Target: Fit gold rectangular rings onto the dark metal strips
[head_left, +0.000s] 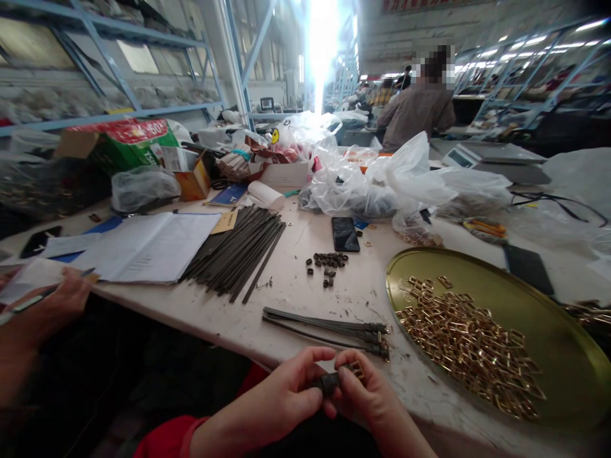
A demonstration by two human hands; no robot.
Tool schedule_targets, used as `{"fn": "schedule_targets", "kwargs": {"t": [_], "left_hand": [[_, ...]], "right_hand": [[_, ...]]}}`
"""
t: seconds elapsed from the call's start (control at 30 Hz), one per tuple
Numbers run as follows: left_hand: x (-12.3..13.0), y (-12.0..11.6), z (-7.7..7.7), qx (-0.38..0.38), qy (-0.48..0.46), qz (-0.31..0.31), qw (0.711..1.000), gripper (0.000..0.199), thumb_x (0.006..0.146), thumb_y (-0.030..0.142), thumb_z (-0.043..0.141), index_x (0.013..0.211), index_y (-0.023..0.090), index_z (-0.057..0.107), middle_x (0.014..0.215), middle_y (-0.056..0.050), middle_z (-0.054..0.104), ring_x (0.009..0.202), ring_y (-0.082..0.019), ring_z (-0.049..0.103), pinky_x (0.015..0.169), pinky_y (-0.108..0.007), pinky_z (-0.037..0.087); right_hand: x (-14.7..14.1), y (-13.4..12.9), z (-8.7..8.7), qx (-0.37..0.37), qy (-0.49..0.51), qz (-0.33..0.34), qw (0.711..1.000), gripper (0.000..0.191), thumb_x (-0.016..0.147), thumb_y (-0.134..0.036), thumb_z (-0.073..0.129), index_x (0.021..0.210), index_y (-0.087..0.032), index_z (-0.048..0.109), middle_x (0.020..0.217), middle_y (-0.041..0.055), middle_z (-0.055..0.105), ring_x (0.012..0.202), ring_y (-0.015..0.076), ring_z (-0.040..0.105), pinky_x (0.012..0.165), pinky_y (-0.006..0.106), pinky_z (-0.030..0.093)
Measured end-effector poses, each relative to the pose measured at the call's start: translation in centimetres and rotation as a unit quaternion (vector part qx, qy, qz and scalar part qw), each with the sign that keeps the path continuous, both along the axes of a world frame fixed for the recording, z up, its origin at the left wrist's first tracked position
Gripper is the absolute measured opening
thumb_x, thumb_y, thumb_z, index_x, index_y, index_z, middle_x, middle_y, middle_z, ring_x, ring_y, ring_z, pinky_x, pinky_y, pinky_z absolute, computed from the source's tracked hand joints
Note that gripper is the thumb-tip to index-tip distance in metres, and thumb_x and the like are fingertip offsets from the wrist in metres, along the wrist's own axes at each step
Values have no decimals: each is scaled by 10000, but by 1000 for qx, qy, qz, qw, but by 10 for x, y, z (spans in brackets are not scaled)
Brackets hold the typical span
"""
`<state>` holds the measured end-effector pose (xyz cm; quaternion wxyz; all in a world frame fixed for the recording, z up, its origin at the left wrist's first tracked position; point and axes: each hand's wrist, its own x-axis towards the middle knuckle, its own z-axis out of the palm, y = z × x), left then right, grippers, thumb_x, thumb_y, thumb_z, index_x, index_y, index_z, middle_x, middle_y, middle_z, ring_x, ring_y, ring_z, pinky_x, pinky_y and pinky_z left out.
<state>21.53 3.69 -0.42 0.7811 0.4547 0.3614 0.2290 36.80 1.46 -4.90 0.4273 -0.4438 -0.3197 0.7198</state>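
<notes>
At the table's near edge, my left hand pinches a dark strap between thumb and fingers. My right hand grips a gold buckle at the strap's end, close against the left fingertips. Most of the strap is hidden by the hands. Just beyond them lies a small bundle of straps fitted with buckles, their buckle ends pointing right. Farther back is a thick fan of plain dark strips. Small dark strap loops sit in a loose pile to its right.
A gold oval tray heaped with gold buckles stands at right. A phone, plastic bags and an open notebook occupy the table. Another person's hand holds a pen and paper at left; a person is farther back.
</notes>
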Motion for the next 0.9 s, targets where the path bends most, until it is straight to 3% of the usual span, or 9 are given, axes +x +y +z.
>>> {"fn": "schedule_targets", "kwargs": {"t": [0.07, 0.17, 0.5, 0.6, 0.73, 0.9], "left_hand": [[-2, -2, 0, 13, 36, 2, 999, 436, 730, 139, 499, 1156, 158, 411, 801, -1, 575, 663, -94, 556, 678, -251, 387], [-4, -5, -1, 26, 57, -8, 998, 422, 749, 162, 490, 1164, 155, 412, 817, -16, 593, 606, -86, 545, 630, -242, 381], [-7, -15, 1, 46, 21, -35, 998, 348, 798, 269, 527, 1110, 127, 464, 846, -48, 621, 579, -74, 516, 546, -194, 386], [-8, -16, 4, 79, 72, -25, 994, 320, 795, 221, 502, 1101, 128, 497, 871, -46, 620, 580, -73, 516, 567, -203, 403], [-17, -18, 6, 135, 165, 16, 977, 351, 774, 160, 474, 1123, 157, 511, 947, -37, 614, 625, -82, 541, 634, -221, 430], [-41, -32, 16, 121, 282, -23, 951, 239, 822, 265, 421, 922, 152, 605, 763, -5, 618, 568, -96, 503, 479, -183, 354]], "right_hand": [[3, -2, -1, 32, -70, 5, 997, 361, 705, -520, 610, 761, -206, 442, 476, -85, 505, 402, 61, 407, 409, 171, 276], [6, -5, 1, 41, -91, 22, 995, 376, 689, -533, 615, 736, -205, 437, 480, -92, 499, 373, 44, 360, 376, 159, 248], [6, -21, 13, -11, -3, 54, 998, 359, 688, -504, 637, 793, -218, 447, 562, -69, 551, 365, 42, 385, 366, 160, 288], [4, -22, 13, 46, -91, 44, 994, 318, 710, -497, 604, 758, -215, 465, 547, -69, 526, 388, 55, 382, 382, 175, 291], [-5, -19, 11, 195, -285, 40, 938, 145, 764, -346, 563, 716, -212, 539, 623, -34, 552, 570, 113, 491, 523, 217, 380], [-27, -14, -5, 188, -270, 68, 942, 212, 786, -430, 501, 702, -238, 530, 489, -54, 506, 444, 119, 466, 423, 224, 364]]}}
